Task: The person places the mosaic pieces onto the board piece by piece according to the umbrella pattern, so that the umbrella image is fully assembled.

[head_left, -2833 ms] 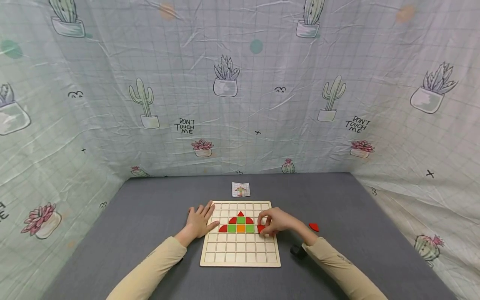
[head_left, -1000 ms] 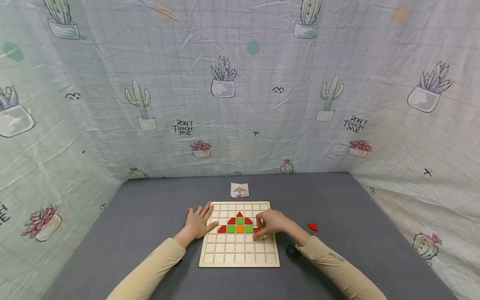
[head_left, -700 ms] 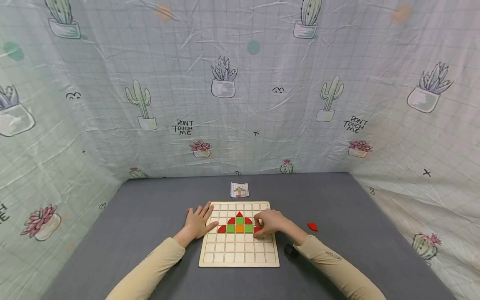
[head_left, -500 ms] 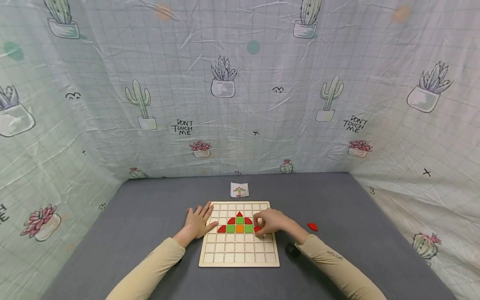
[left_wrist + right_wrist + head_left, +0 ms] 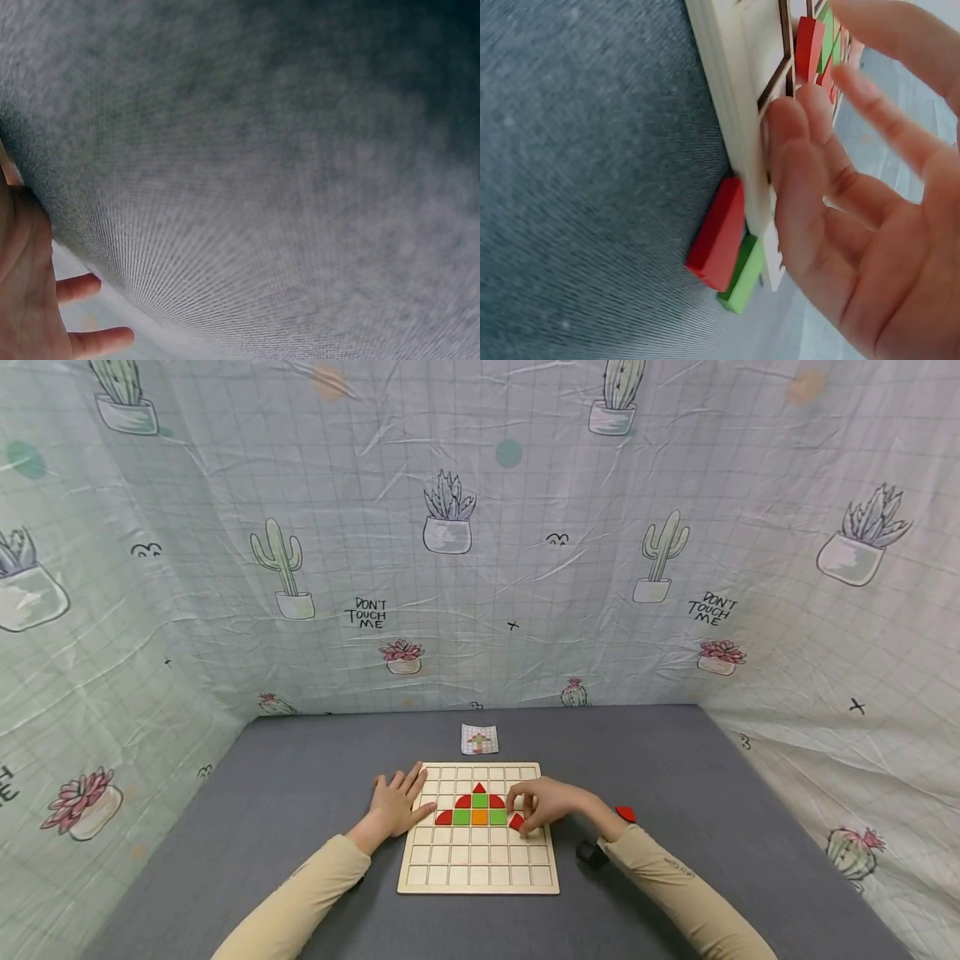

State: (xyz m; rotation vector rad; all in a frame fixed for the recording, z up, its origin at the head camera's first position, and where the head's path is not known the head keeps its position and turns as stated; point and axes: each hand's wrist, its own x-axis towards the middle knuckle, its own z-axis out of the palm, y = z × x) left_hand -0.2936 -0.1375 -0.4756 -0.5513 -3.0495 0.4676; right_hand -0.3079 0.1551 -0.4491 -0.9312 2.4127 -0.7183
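Note:
A square wooden grid board [image 5: 480, 864] lies on the table, bearing an arrangement of red, green and orange tiles. Its centre is an orange square tile [image 5: 480, 817], flanked by green tiles. Flat and spread, my left hand [image 5: 396, 802] rests on the board's left edge. My right hand [image 5: 553, 800] is over the right edge, fingers bent and apart. Its thumb seems to touch a red tile [image 5: 517, 822] that sits askew to the grid. In the right wrist view that red tile [image 5: 808, 49] stands just beyond the fingertips.
A small pattern card [image 5: 479, 740] lies behind the board. Another red tile [image 5: 626, 814] is on the table, partly behind the right wrist. The right wrist view shows a green tile [image 5: 742, 274] beside a red one. A small black object [image 5: 592, 854] is under the right sleeve.
The red tile near my right hand has turned askew, and the fingers have spread away from it. My right arm has shifted slightly right. The left hand stays in place.

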